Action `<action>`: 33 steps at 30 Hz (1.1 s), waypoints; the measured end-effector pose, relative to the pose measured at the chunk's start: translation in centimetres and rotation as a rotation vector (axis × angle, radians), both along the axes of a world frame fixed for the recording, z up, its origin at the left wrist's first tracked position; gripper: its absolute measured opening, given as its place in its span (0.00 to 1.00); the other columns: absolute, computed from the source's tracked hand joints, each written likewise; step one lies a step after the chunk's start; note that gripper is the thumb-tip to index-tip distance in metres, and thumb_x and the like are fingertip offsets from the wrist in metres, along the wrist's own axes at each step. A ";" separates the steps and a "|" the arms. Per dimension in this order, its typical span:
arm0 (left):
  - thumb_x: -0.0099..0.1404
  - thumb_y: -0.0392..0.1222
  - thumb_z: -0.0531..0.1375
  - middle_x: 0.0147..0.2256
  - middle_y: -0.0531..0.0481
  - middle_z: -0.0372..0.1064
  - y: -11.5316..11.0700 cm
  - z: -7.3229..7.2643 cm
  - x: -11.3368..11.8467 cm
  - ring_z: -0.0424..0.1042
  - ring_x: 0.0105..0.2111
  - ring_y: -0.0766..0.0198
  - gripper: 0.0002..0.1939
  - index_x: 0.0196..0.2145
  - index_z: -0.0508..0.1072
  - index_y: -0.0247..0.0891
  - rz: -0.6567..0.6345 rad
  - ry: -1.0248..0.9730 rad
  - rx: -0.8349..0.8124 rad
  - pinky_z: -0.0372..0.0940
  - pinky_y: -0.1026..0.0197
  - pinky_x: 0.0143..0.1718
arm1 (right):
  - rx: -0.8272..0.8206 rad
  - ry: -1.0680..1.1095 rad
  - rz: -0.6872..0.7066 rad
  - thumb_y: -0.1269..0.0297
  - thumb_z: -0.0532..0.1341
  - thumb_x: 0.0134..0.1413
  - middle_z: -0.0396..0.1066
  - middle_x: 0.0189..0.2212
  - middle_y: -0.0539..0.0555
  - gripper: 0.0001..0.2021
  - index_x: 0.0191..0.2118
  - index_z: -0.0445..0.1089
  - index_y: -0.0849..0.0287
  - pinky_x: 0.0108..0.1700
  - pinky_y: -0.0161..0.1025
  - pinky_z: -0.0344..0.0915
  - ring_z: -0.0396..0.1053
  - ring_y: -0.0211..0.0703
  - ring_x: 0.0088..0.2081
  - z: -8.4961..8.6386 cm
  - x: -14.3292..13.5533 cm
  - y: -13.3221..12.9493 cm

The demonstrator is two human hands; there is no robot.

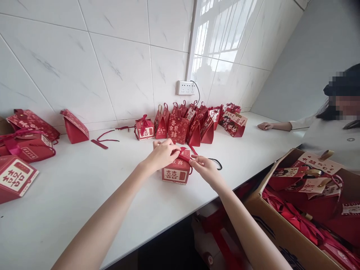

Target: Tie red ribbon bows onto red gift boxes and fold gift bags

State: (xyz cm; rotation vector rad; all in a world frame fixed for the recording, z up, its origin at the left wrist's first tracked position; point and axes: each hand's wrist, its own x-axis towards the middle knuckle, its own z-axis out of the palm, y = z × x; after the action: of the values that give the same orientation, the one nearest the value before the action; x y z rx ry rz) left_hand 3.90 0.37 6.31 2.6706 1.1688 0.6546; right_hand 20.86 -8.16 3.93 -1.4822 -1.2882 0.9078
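A small red gift box [174, 175] with a cream panel stands upright on the white counter in front of me. Across its top lies a red ribbon [184, 153], looped at the middle. My left hand [164, 154] reaches over the box from the left, its fingers pinched on the ribbon. From the right, my right hand [206, 168] pinches the ribbon at the box's upper right edge between thumb and fingers. A red cord hangs at the box's right side. The fingertips partly cover the ribbon's loops.
Several red gift boxes [177, 127] stand along the tiled wall, with more at the left [17, 176]. A loose cord [108, 135] and a red tag lie on the counter [92, 187]. At right stands a cardboard box [260, 191] of gift boxes; behind it, another person's hand [266, 126] rests on the counter.
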 end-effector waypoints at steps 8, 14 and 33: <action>0.64 0.54 0.50 0.43 0.49 0.69 -0.1 2.4 -1.3 0.67 0.44 0.57 0.18 0.41 0.74 0.44 -0.068 -0.108 -0.321 0.58 0.55 0.49 | -0.103 0.244 0.176 0.49 0.61 0.45 0.74 0.41 0.57 0.17 0.29 0.73 0.60 0.48 0.45 0.63 0.68 0.49 0.46 -0.4 1.2 1.3; 0.59 0.53 0.56 0.43 0.47 0.68 1.4 4.0 -4.8 0.68 0.42 0.59 0.18 0.43 0.67 0.39 0.114 -0.176 -0.377 0.63 0.59 0.41 | -0.169 0.218 0.215 0.49 0.62 0.45 0.74 0.37 0.54 0.17 0.31 0.74 0.58 0.48 0.45 0.61 0.67 0.46 0.45 0.2 2.0 1.8; 0.59 0.55 0.54 0.29 0.51 0.70 -0.2 4.6 -3.7 0.69 0.30 0.59 0.16 0.24 0.68 0.40 0.005 0.025 -0.323 0.60 0.59 0.31 | -0.008 -0.426 0.085 0.57 0.61 0.50 0.73 0.27 0.53 0.09 0.30 0.71 0.57 0.33 0.39 0.62 0.70 0.43 0.31 2.8 2.5 3.4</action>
State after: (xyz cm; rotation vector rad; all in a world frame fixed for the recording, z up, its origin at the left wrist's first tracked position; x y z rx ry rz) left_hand 0.18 0.20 10.91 2.4115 1.1742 0.3938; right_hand 23.40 -4.73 6.76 -1.6965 -1.6652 0.6689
